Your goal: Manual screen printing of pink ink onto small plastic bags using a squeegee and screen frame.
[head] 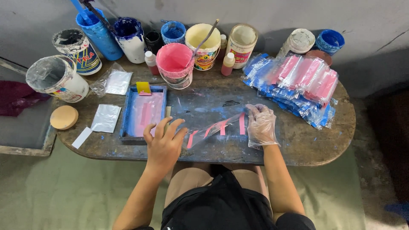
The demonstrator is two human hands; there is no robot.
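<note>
A clear plastic bag with pink printed bars point(217, 127) lies on the paint-stained wooden table point(298, 147) in front of me. My right hand point(260, 125), in a thin clear glove, presses on the bag's right end. My bare left hand point(164, 142) rests with spread fingers at the bag's left end, beside a blue-framed printing screen point(142, 111) smeared with pink ink. A yellow squeegee point(143, 87) sits at the screen's far edge.
A heap of printed pink and blue bags point(298, 83) lies at the right. Several paint tubs stand along the back, among them a pink bucket point(174, 64) and a grey tub point(57, 79). A round wooden lid point(64, 117) and clear bags point(105, 118) lie at the left.
</note>
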